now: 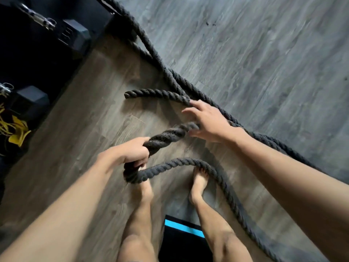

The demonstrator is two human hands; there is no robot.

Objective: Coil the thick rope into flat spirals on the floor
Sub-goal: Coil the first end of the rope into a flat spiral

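Two hands are at work on one thick dark rope (166,137), and we count what lies around it from the left. One tangle of yellow bands (16,129) sits at the left edge in shadow. Two black hex dumbbells (74,36) (32,100) rest near it. The upper one bears raised marks too blurred for us to read. Two metal clips (37,17) (5,87) gleam beside them.

Our left hand (132,154) has its fingers curled tight round the rope and lifts a bend of it off the wood-look floor (264,53). Below that hand the rope loops over our left foot (145,190), arcs across the toes of our right foot (198,184), and then runs off toward the lower right. We count two bare feet, both flat on the floor. Between our legs we see black shorts (181,246) with one blue stripe (183,226).

From the left hand a twisted stretch rises toward our right hand (209,123). That hand is spread, fingers straight, holding nothing. Its fingertips (191,103) reach a short strand that ends in one free end (127,95) lying on the floor. Two more strands come down from the top edge, meet just above that hand and pass behind it to the right.
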